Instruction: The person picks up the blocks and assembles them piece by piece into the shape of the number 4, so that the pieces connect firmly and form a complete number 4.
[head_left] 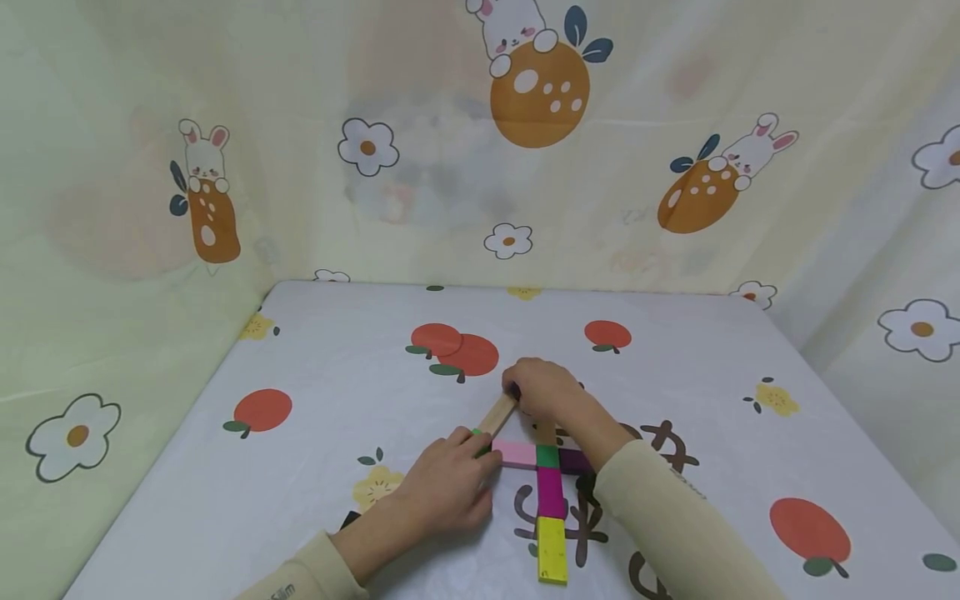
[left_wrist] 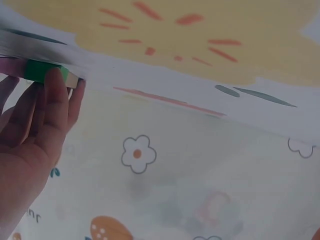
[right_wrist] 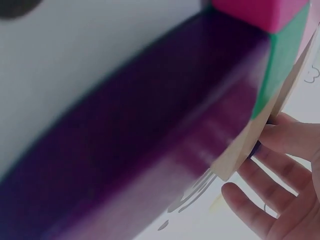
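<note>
My left hand (head_left: 452, 481) pinches a small green block (left_wrist: 42, 71) at the left end of a pink block (head_left: 516, 454). Fingertips and thumb of my right hand (head_left: 546, 390) hold a small dark block (head_left: 514, 390), mostly hidden, at the far end of a slanting plain wooden block (head_left: 498, 414). Another wooden block (head_left: 545, 432) runs back from a second green block (head_left: 547, 456), which lies between the pink block and a dark purple block (head_left: 574, 461). Toward the front, a magenta block (head_left: 551, 492) and a yellow block (head_left: 552, 550) continue in line.
The blocks lie on a white tablecloth (head_left: 330, 350) printed with red fruit, yellow flowers and brown lettering. Behind and beside the table hangs a pale curtain (head_left: 435, 208) with rabbits and flowers. My right forearm crosses over the right side of the blocks.
</note>
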